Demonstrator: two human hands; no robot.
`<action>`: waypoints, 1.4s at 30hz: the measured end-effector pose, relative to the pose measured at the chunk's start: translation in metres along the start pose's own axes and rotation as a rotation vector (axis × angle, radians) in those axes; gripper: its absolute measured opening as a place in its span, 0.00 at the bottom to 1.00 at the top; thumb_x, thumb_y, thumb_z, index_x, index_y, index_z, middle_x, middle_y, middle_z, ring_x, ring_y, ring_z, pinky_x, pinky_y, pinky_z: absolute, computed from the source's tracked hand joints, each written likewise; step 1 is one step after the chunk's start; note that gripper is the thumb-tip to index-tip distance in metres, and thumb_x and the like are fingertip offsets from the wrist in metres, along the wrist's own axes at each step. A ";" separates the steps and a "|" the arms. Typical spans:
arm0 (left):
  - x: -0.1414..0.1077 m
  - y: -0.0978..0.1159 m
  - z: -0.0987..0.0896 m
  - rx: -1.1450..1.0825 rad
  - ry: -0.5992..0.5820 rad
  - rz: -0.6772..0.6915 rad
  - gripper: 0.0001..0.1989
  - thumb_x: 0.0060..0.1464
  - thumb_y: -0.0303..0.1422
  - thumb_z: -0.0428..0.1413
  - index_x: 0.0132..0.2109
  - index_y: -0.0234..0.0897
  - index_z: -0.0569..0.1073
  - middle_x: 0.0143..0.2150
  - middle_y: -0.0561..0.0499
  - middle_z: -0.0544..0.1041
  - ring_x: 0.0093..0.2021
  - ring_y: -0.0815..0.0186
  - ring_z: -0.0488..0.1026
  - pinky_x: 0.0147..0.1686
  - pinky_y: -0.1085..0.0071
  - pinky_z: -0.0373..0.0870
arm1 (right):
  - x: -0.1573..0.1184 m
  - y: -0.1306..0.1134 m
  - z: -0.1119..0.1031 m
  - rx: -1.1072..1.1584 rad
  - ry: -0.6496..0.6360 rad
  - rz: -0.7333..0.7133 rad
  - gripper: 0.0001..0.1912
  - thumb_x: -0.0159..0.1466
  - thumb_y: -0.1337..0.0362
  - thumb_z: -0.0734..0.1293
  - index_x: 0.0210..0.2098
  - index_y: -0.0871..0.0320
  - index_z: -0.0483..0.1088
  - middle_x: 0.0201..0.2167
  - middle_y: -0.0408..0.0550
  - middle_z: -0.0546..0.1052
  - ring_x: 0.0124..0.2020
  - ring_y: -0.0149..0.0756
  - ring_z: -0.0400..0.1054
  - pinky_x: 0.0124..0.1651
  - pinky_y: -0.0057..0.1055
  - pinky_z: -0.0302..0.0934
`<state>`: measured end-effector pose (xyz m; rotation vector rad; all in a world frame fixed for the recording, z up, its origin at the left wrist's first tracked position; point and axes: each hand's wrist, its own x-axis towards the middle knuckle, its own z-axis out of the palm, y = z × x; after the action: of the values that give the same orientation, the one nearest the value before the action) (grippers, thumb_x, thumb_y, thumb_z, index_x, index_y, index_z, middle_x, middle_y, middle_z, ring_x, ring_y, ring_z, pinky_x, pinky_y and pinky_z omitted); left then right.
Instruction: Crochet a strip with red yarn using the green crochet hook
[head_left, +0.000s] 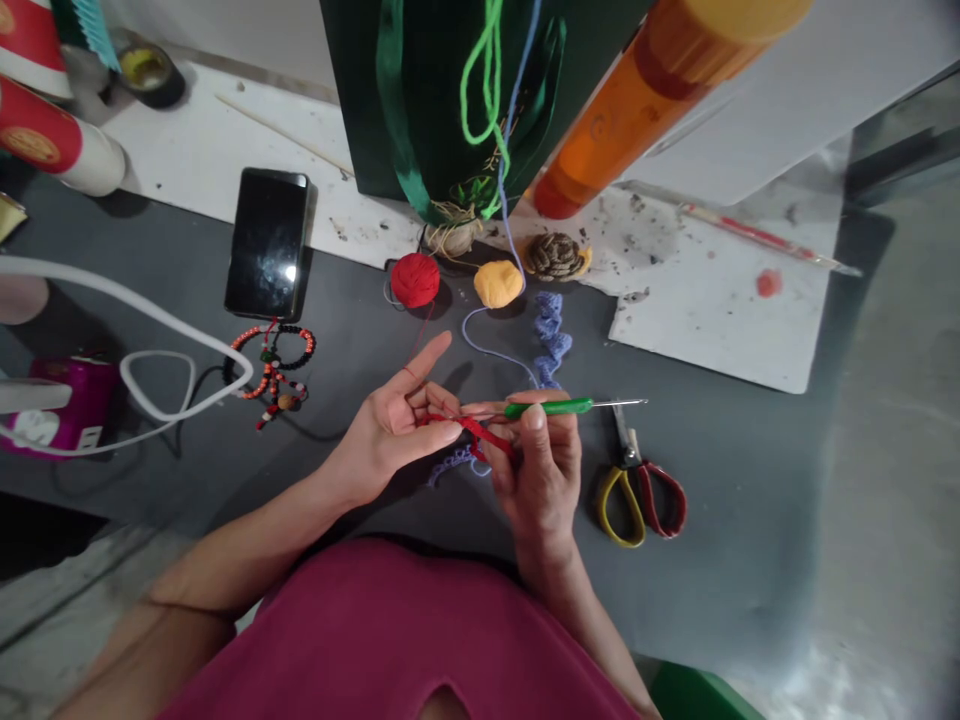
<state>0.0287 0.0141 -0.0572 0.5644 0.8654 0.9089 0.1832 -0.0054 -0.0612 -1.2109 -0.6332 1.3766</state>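
Note:
My right hand is closed round a crochet hook with a green handle, its bare metal end pointing right. Between both hands lies a narrow strip of red crochet, its end under my right fingers. My left hand pinches the strip's left part between thumb and fingers, while the index finger stands raised with red yarn over it. That yarn leads up to a red yarn ball. Below the hands, a piece of lilac crochet shows in part. The hook's other tip, near my left fingers, is hard to make out.
Scissors lie right of my right hand. Beyond are a curly lilac crochet piece, a yellow yarn ball, a dark green bag and an orange bottle. A phone, beads and a white cable are left.

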 end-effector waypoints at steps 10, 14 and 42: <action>-0.001 0.002 0.001 0.022 0.034 0.008 0.45 0.50 0.31 0.69 0.73 0.43 0.63 0.33 0.55 0.76 0.35 0.70 0.71 0.40 0.71 0.69 | 0.002 -0.003 -0.001 -0.092 -0.008 -0.071 0.15 0.69 0.47 0.68 0.37 0.51 0.67 0.24 0.38 0.80 0.08 0.19 0.46 0.10 0.21 0.40; -0.001 0.003 0.001 0.035 0.048 -0.001 0.46 0.50 0.31 0.69 0.73 0.42 0.62 0.32 0.55 0.76 0.35 0.70 0.70 0.38 0.72 0.69 | 0.001 -0.004 -0.004 -0.097 -0.039 -0.093 0.13 0.70 0.49 0.67 0.37 0.50 0.66 0.24 0.37 0.80 0.08 0.20 0.46 0.10 0.22 0.39; -0.002 0.001 0.006 -0.064 0.118 -0.014 0.44 0.48 0.30 0.72 0.70 0.44 0.67 0.29 0.58 0.78 0.32 0.72 0.73 0.40 0.73 0.71 | -0.008 0.006 -0.014 -0.630 -0.159 -0.716 0.22 0.65 0.73 0.72 0.51 0.41 0.80 0.45 0.42 0.87 0.38 0.38 0.83 0.37 0.34 0.79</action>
<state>0.0324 0.0124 -0.0526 0.4520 0.9422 0.9617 0.1924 -0.0186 -0.0691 -1.1713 -1.5219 0.6733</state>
